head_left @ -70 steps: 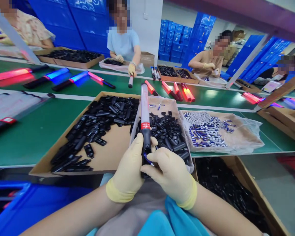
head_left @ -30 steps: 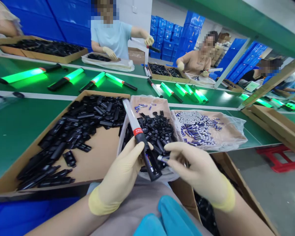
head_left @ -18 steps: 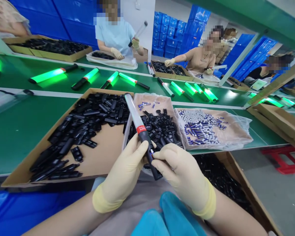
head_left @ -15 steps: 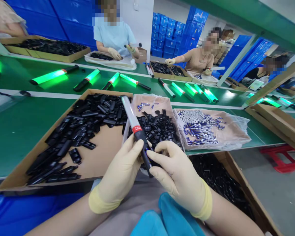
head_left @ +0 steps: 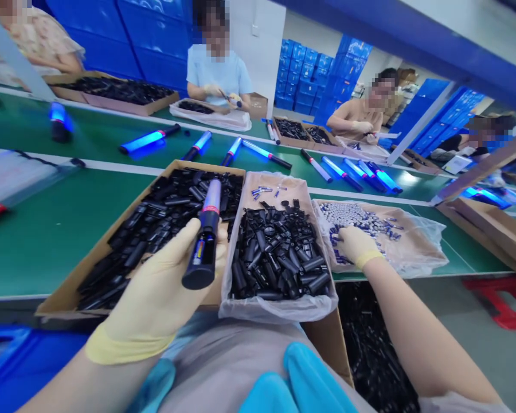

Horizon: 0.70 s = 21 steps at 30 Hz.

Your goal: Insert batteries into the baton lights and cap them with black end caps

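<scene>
My left hand (head_left: 155, 292), in a pale yellow glove, is wrapped round the black handle of a light stick (head_left: 204, 244). The stick's whitish tube points up and away, with a red band below it. Its battery compartment lies open towards me, and a blue battery (head_left: 199, 251) shows inside. My right hand (head_left: 356, 245), gloved too, reaches into the lined tray of batteries (head_left: 413, 249). Its fingers are bent down and pressed together among the batteries (head_left: 348, 213); the fingertips are partly hidden, so what they pinch cannot be made out.
Black handle parts fill a cardboard box (head_left: 55, 304) on the left. Small black covers (head_left: 279, 252) lie in the lined middle tray. Blue-glowing light sticks (head_left: 262, 150) rest on the green conveyor beyond. Co-workers sit across it. A box of black parts (head_left: 374, 344) stands low right.
My right hand has left the light stick and moved right into the battery tray. My left hand has shifted left with the stick. The glowing sticks have turned from green to blue.
</scene>
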Available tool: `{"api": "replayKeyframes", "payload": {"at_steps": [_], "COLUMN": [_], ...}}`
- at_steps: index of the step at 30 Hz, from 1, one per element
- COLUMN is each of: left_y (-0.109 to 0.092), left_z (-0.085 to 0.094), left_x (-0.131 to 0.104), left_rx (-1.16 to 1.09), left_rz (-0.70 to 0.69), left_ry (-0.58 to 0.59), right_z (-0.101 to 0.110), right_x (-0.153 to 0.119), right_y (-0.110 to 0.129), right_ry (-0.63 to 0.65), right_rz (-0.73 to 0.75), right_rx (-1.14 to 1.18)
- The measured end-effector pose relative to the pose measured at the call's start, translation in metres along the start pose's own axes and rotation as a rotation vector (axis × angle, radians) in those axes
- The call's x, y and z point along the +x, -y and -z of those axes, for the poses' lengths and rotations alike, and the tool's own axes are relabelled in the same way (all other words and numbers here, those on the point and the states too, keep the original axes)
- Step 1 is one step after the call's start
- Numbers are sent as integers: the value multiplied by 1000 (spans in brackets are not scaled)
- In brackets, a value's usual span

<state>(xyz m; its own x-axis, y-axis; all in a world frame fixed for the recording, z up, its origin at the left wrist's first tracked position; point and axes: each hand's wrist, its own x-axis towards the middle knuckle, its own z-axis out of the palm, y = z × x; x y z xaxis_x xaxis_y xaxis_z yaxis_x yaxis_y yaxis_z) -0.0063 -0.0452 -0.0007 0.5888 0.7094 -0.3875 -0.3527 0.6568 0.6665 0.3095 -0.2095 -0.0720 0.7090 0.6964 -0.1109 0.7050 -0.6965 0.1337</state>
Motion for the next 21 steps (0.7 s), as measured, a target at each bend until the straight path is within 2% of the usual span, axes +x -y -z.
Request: {"api": "replayKeyframes", "payload": {"at_steps": [2,3,4,6,8,10,13,16,18,21], "left_y": [3,5,6,9,9,7,-1,-9,-15,-26], "left_z": [8,12,15,18,18,17,21,35,47,66], "left_x": [-2,-3,-4,-6,-9,-13,-17,-18,-15,-11], "left_rx": [7,23,44,74,98,130,131,110,123,136], "left_rz": [79,111,136,155,137,91,51,-2,-71,-137], "left_ry": [72,100,126,153,177,208,211,200,197,99], "right_z": [19,32,45,70,90,100,98,88,84,83], "right_x": [-17,-29,-42,-70,-92,-105,-108,-106,-107,-107], "right_y": [13,24,37,70,109,143,180,200,210,224], "right_ry": [-96,-201,-334,-632,-769,-800,-752,-658,-644,-611], "right_rz": [85,190,333,721,998,1152,1247,1280,1318,1397], "right_rx": [15,49,92,175,170,169,227,295,350,452]}}
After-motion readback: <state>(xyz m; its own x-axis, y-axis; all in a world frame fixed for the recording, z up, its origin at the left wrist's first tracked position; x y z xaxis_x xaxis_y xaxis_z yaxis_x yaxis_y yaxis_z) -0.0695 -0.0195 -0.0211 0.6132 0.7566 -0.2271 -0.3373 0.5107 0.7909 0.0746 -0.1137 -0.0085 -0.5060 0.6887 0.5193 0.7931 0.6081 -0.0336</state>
